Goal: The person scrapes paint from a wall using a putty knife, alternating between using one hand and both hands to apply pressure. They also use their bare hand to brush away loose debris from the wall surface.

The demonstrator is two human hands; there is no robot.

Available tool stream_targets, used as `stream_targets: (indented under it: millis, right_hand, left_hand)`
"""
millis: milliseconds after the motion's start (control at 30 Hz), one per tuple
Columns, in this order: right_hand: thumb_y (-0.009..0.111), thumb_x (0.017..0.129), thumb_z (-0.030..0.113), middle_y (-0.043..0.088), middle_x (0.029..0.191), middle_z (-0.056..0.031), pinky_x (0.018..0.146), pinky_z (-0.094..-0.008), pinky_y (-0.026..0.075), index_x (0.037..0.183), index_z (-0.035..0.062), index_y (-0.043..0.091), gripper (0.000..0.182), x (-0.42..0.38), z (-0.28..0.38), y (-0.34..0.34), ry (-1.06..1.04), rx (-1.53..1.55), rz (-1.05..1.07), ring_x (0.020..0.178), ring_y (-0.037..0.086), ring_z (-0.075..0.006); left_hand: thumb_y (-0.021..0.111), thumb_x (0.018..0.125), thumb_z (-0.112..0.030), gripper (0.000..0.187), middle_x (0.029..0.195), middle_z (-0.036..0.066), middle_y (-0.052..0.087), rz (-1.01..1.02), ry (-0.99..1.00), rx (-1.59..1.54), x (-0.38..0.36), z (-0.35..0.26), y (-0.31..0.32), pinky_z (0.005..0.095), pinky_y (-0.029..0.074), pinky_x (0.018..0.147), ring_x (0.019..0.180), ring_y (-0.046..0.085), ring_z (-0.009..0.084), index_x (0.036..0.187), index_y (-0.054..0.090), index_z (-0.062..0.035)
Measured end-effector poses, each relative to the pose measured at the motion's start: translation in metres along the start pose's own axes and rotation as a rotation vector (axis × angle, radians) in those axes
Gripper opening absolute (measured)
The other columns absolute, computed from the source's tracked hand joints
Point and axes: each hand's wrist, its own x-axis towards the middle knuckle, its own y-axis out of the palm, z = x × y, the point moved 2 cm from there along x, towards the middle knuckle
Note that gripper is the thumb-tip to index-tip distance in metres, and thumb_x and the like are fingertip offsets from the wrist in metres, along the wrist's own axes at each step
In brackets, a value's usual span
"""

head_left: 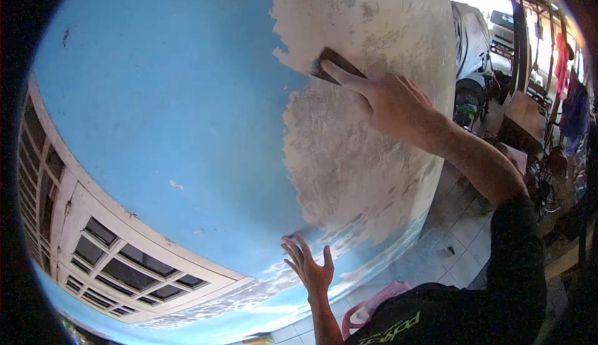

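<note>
A person's right hand [398, 105] gripped a dark, flat block [344, 62], the index finger stretched along it, at the left edge of the pale, scuffed patch [349, 139] on a blue wall [187, 83]. The block, perhaps a scraper or sanding pad, though the fingers partly hid it, lay flat to the surface just past the fingertips. Its long axis ran on a slant across the ragged paint edge of the patch, roughly in line with the index finger. The left hand [314, 274], open and empty with fingers spread, was raised near the foot of the patch, well below the block; whether it touched the wall could not be told. The right hand was plainly the nearer. A window [128, 274] sat below and left of the patch.
</note>
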Motion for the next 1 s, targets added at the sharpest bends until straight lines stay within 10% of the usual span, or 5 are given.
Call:
stream_targets:
  millis: [567, 1000]
  right_hand:
    - [0.049, 0.094, 0.017, 0.066, 0.083, -0.0237, 0.073, -0.0508, 0.055, 0.147, 0.0314, 0.031, 0.057, 0.01, 0.001, -0.013, 0.054, 0.188, -0.066, 0.075, 0.067, -0.0394]
    - [0.049, 0.096, 0.015, 0.066, 0.075, -0.0192, 0.06, -0.0417, 0.057, 0.147, 0.0226, 0.033, 0.054, 0.004, -0.014, -0.003, 0.007, 0.098, -0.095, 0.057, 0.065, -0.0297]
  left_hand:
    - [0.06, 0.088, -0.044, 0.088, 0.158, 0.021, 0.0, 0.038, -0.019, -0.03, 0.0, -0.003, -0.006, 0.0673, 0.009, 0.109, 0.145, 0.001, 0.0429, 0.153, 0.011, -0.0117]
    - [0.066, 0.086, -0.042, 0.092, 0.158, 0.02, -0.005, 0.003, -0.029, -0.051, 0.0, -0.006, -0.002, 0.0675, 0.013, 0.109, 0.144, -0.001, 0.0437, 0.153, 0.008, -0.0139]
